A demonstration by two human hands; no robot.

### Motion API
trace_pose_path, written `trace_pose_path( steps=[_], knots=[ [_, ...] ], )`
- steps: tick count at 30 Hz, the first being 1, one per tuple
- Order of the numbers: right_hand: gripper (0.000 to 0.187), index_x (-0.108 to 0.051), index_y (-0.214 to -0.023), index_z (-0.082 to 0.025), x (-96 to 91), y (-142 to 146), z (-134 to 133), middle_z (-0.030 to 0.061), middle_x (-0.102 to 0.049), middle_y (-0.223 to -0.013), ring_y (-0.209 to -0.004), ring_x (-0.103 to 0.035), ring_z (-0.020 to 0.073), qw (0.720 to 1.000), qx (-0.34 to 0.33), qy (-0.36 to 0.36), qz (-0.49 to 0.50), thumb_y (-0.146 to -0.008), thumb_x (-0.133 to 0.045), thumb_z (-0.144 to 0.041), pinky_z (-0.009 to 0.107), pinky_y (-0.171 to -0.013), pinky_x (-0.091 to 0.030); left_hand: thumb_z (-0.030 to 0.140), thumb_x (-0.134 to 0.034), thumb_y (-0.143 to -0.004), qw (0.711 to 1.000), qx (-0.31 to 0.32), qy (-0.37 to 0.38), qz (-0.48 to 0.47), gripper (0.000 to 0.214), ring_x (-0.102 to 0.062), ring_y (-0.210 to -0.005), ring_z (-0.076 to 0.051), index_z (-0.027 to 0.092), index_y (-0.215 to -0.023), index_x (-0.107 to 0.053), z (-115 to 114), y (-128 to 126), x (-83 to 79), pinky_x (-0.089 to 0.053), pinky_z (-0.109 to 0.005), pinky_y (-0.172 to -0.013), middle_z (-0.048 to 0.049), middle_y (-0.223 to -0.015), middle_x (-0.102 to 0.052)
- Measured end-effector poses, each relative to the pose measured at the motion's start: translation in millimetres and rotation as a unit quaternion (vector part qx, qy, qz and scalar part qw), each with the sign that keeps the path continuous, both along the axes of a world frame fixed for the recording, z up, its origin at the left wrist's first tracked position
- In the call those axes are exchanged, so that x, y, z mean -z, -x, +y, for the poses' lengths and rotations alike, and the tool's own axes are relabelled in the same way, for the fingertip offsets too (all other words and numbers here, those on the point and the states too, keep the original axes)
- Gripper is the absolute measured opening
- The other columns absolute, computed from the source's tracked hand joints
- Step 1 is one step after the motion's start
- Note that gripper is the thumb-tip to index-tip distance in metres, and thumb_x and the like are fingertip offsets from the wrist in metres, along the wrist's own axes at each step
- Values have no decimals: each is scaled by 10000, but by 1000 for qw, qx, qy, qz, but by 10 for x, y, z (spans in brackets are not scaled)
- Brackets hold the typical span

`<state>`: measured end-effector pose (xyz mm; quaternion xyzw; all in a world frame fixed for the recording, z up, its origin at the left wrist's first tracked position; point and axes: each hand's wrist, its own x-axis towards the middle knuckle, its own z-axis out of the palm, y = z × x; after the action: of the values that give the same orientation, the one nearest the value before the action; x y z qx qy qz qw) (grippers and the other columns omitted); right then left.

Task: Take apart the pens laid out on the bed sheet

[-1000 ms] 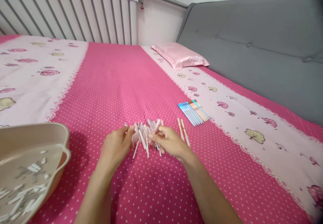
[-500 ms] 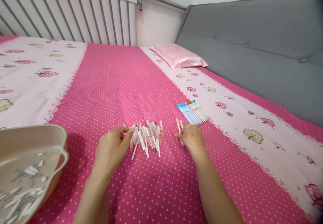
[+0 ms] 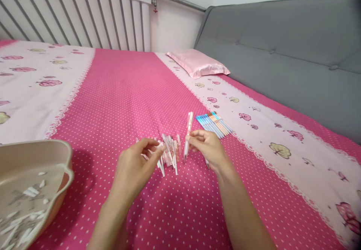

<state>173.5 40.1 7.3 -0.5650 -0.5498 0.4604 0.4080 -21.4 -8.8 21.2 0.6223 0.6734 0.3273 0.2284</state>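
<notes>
My right hand [image 3: 207, 146] pinches a pale pink pen [image 3: 190, 120] between thumb and fingers. The pen stands nearly upright above the bedspread, its dark tip pointing down. Beneath that hand, another pen's tip [image 3: 207, 164] shows; the hand hides most of it. My left hand [image 3: 138, 163] hovers over the left side of a loose pile of pink and white pens and sticks [image 3: 170, 148]. Its fingers are loosely curved and apart, with nothing visible between them. Beyond my right hand lies a neat row of blue and peach pens [image 3: 214, 124].
A beige plastic basin [image 3: 66, 156] at the lower left holds white and grey pieces. The pink dotted bedspread [image 3: 124, 88] lies under everything. Farther back are a pink pillow [image 3: 197, 62], a grey headboard [image 3: 282, 28] and a white radiator [image 3: 113, 20].
My right hand has lifted one pink pen off the bedspread and tilted it upright, moving slightly left. My left hand has shifted right across the pile.
</notes>
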Motion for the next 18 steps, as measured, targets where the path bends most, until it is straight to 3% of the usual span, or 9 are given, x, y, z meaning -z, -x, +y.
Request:
trace_pose_path(
  steps=[3,6,11,18],
  knots=[
    [276,-606,-799,-151,-30,155,-61,31,-685,-719,-651,-646,130,980,-36,31,192,-653,-717,-357,218,-578,-483,530,-642,-687,998,54,-21,-28,443,-638,-751,-207,205,-987,-627,-11,-118,17,-480,-314,-650,-47,-864,-697],
    [261,-603,-818,-157,-9,282,-102,21,-686,-740,-646,-643,110,964,-44,32,259,-654,-732,-313,202,-580,-484,449,-683,-678,997,64,-21,-42,381,-653,-729,-193,205,-964,-623,-11,-162,37,-503,-310,-663,-29,-799,-702],
    [246,-616,-823,-166,-3,345,-137,27,-689,-782,-670,-643,110,960,-58,28,271,-671,-730,-323,193,-554,-471,413,-620,-747,998,20,-58,-24,242,-647,-646,-168,209,-876,-644,1,-106,49,-499,-281,-605,-7,-710,-692],
    [257,-674,-720,-139,-27,336,-127,27,-669,-658,-617,-621,113,970,17,19,240,-602,-775,-343,221,-579,-466,398,-610,-753,998,24,-66,-1,225,-636,-626,-172,211,-858,-676,-5,-101,52,-469,-282,-576,-11,-707,-697]
  ],
)
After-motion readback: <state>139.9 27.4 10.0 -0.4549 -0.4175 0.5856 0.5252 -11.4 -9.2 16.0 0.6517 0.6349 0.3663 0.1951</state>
